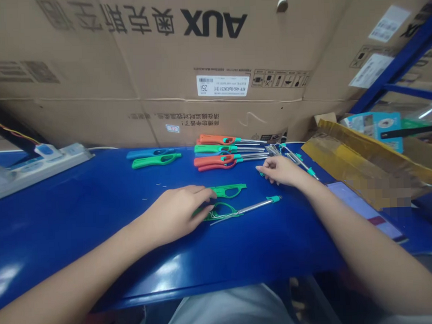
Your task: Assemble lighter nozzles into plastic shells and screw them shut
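From the head view, the left hand lies curled over a green lighter body, and its fingertips touch the end of a green lighter shell on the blue table. I cannot tell whether it grips either piece. A metal lighter tube runs from the body, just in front of the shell. The right hand, beyond and to the right of the shell, is half closed with its fingers lightly pinched, and I cannot tell if it holds anything. A heap of metal lighter parts lies just beside it. Beyond the shell lie orange, green and red lighters, with blue and green lighters farther left. Well left of the shell sits a power strip, and well right a yellow padded envelope. A cardboard box stands behind the shell.
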The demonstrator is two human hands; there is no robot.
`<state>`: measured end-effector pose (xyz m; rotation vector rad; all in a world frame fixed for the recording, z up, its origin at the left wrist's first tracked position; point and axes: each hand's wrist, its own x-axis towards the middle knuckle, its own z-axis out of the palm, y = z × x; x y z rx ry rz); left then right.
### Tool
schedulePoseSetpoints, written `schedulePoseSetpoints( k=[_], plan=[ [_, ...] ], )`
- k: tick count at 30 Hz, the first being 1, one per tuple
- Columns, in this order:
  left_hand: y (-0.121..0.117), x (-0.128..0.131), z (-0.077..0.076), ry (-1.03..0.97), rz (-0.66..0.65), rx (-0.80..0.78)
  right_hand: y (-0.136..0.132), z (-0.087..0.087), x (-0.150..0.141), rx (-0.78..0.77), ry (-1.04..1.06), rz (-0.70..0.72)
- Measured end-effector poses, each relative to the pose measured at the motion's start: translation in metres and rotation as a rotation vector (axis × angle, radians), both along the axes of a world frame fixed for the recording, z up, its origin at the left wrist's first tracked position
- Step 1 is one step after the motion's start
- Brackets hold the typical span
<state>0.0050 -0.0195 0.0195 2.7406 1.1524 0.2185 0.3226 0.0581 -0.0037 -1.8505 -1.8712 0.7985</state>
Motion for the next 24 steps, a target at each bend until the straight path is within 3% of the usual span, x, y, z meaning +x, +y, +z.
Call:
schedulePoseSetpoints(
  k=[8, 16, 24],
  plan=[
    [0.0015, -0.0005, -0.0025, 0.057, -0.005, 0.081, -0.0023, 0.0047, -0.003, 0.185, -0.09, 0.029],
    [-0.0003, 0.0005, 0.0003, 0.014, -0.011, 0.024, -0.0089, 0.0078, -0.0051, 0.018, -0.039, 0.086],
    [-0.0005, 0.0005, 0.0, 0.075, -0.004, 0.096, -0.0086, 0.0085, -0.0072, -0.007, 0.062, 0.076]
  ],
)
